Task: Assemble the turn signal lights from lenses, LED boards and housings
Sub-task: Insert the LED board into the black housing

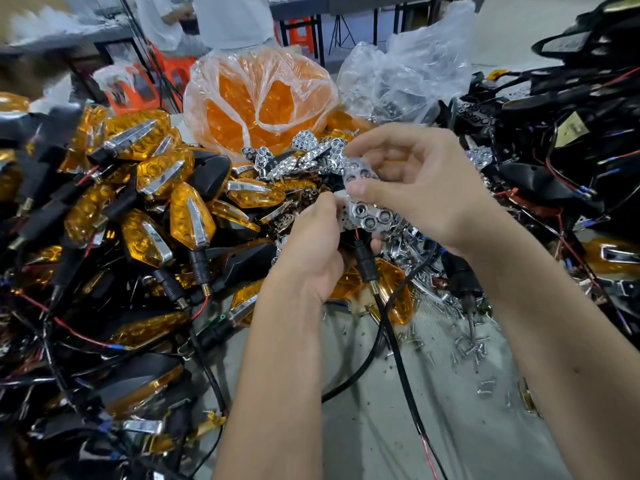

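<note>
The left hand (311,244) is gripping a black housing (363,259) by its stem, just above the bench (381,393). The right hand (426,188) is pinching a shiny reflector piece (369,209) with its fingers (363,192), pressing it onto the housing. Next it probably needs an orange lens (391,292), lined up and snapped on.

Both hands: left (311,247) grips black housing (363,258), right (415,181) pinches chrome reflector (370,216).

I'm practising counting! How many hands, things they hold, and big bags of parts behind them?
Hands: 2 (left hand, right hand)
Chrome reflector held: 1
Black housing held: 1
Plastic bags: 2 (orange bag, clear bag)
Total: 6
</note>
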A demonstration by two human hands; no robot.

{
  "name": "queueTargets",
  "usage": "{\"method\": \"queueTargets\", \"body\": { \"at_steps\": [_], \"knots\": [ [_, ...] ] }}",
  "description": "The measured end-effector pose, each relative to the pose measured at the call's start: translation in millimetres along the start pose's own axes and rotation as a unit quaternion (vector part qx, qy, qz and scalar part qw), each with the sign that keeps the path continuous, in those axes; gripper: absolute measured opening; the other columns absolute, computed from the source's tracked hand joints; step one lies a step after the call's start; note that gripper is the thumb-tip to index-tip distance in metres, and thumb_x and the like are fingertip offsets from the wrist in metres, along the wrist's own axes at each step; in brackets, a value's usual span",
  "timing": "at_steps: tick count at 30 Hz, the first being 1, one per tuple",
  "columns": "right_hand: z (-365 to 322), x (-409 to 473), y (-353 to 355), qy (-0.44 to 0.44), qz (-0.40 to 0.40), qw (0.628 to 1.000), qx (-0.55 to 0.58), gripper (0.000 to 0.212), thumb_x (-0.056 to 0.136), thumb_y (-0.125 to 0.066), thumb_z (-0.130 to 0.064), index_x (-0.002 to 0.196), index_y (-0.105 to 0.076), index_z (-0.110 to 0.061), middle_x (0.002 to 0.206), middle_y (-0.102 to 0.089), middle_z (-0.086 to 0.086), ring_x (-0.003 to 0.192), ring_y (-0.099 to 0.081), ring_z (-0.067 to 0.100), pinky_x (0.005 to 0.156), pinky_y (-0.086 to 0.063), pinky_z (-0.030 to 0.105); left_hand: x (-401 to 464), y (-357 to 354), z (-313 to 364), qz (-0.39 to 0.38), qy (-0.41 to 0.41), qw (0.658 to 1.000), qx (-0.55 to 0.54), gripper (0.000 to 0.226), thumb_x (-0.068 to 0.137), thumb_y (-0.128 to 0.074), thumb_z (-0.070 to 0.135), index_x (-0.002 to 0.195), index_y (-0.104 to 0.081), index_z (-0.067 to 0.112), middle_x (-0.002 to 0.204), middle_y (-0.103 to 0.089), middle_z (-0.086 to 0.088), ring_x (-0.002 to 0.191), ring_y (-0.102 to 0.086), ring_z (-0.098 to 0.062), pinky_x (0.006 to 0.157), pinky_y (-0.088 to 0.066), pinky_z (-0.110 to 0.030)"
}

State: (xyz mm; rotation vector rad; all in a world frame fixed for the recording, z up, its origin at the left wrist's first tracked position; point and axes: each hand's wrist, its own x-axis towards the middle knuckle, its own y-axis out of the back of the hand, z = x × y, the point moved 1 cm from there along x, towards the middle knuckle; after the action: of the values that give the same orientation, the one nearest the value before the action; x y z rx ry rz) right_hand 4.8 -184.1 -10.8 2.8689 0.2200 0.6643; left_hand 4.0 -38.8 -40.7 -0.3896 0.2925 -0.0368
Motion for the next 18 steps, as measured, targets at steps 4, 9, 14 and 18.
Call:
{"method": "queueTargets", "body": {
  "at_steps": [4,9,14,18],
  "knots": [
    [-3,0,-8,0.026,-0.006,0.999,-0.018,0.031,0.081,-0.088,-0.005,0.107,-0.075,-0.017,0.097,-0.061,0.011,0.078,-0.057,0.013,0.068,-0.057,0.036,1,0,1,0.002,0.015,1.0,-0.024,0.031,0.111,-0.042,0.024,0.11,-0.065,0.004,0.084,-0.073,-0.014,0.053,-0.066,-0.025,0.046,-0.05,-0.029],
    [-4,1,-7,0.046,0.01,0.999,0.007,0.032,0.08,-0.088,-0.005,0.106,-0.07,-0.013,0.092,-0.054,0.005,0.065,-0.052,0.014,0.062,-0.054,0.027,-1,0,1,-0.01,0.022,0.999,-0.031,0.035,0.112,-0.04,0.029,0.125,-0.058,0.002,0.101,-0.066,-0.021,0.053,-0.065,-0.024,0.046,-0.051,-0.029],
    [1,0,-12,0.025,0.009,1.0,-0.008,0.032,0.081,-0.088,-0.009,0.106,-0.069,-0.015,0.087,-0.057,-0.004,0.059,-0.058,0.009,0.05,-0.056,0.032,-1,1,4,-0.013,0.027,0.999,-0.038,0.032,0.111,-0.038,0.023,0.118,-0.059,0.001,0.074,-0.072,-0.015,0.052,-0.066,-0.023,0.046,-0.052,-0.029],
    [5,-1,-17,0.023,0.001,0.998,-0.052,0.031,0.083,-0.087,-0.008,0.107,-0.068,-0.015,0.094,-0.06,0.017,0.064,-0.058,0.011,0.051,-0.054,0.023,-1,5,2,-0.036,0.026,0.998,-0.048,0.029,0.108,-0.037,0.016,0.113,-0.063,0.002,0.08,-0.074,-0.014,0.06,-0.07,-0.021,0.052,-0.058,-0.034]
  ]
}}
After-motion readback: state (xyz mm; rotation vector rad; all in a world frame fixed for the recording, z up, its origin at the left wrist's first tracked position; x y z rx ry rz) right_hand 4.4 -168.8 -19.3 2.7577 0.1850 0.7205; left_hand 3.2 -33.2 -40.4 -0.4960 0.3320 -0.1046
